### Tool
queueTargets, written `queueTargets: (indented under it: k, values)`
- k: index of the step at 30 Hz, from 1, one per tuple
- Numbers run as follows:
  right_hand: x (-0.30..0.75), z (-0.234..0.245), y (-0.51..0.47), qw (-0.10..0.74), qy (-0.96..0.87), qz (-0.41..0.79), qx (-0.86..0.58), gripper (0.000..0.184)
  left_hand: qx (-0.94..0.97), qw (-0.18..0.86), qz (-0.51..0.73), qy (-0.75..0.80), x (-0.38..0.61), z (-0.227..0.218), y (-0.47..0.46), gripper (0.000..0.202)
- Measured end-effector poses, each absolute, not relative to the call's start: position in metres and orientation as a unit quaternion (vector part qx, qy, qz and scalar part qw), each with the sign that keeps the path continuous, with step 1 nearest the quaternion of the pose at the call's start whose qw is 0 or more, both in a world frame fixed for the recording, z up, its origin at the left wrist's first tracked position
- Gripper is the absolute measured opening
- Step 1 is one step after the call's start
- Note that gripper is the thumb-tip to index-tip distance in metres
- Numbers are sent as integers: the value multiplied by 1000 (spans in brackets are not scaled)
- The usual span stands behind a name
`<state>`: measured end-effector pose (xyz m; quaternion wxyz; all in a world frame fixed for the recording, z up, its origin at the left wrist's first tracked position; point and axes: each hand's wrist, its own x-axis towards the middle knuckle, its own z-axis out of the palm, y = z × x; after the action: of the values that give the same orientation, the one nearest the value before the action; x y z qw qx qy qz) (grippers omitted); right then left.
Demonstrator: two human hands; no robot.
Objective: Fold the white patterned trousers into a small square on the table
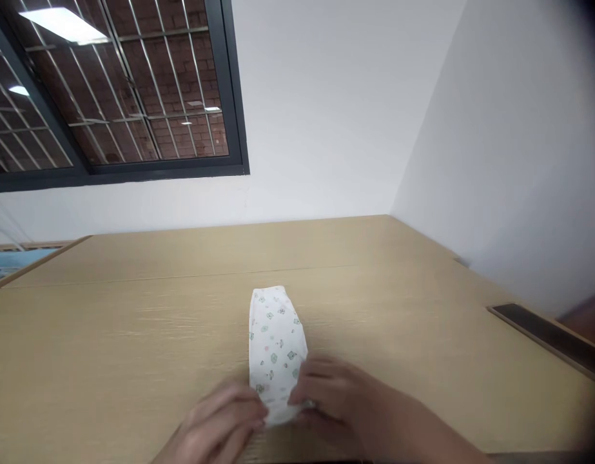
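A narrow piece of white cloth (275,341) with a small green and pink print lies lengthwise on the tabletop. It looks folded, and what kind of item it is does not show. At its near left corner my left hand (220,419) is closed, fingertips pinching the edge. My right hand (333,396) grips the near right side, thumb and fingers bent round the fabric. Both hands are slightly blurred, and the nearest edge of the cloth is partly hidden between them.
The wooden table (133,335) reaches back to a white wall (321,129). A dark inset strip (548,335) runs along its right side. Something light blue (21,261) shows past the left edge. A barred window (133,84) is at upper left.
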<state>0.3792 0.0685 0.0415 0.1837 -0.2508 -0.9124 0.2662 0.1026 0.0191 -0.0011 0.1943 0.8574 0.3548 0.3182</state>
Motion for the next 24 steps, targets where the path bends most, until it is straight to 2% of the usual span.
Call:
queueTargets:
  k: [4, 9, 13, 18, 24]
  values:
    - [372, 53, 109, 185, -913, 229, -282, 24, 840, 149, 329, 406, 106, 24, 66, 18]
    - [357, 49, 168, 224, -871, 232, -371, 24, 829, 93, 321, 449, 113, 13, 141, 24]
    - [341, 29, 215, 252, -823, 260, -437, 18, 811, 63, 311, 491, 119, -6, 190, 26]
    - [326, -8, 262, 258, -824, 228, -449, 13, 797, 35, 288, 529, 125, -36, 236, 20]
    - [326, -37, 279, 238, -821, 203, -477, 13, 806, -16, 261, 530, 139, -41, 217, 23]
